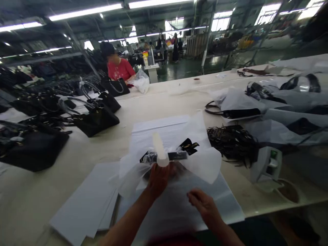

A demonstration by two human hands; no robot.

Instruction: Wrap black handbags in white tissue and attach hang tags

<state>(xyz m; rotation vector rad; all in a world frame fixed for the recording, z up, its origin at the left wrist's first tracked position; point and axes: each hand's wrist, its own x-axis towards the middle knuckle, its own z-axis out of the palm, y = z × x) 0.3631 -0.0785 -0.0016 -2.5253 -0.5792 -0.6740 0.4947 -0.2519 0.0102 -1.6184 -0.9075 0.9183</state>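
A black handbag lies in the middle, partly wrapped in thin white tissue paper, so most of its body is hidden. A pale strip with a rounded end stands out over its wrapped handles. My left hand reaches in at the near side of the bag, its fingers closed against it just below that strip. Some fingertips are hidden there. To the right, my right hand hovers apart from the bag with curled fingers; nothing shows in it. Beneath lie white paper sheets.
White boards lie at left, near several black handbags. On the right are a pile of dark tags or straps, a white tape dispenser and wrapped bags. A co-worker in red stands across the table.
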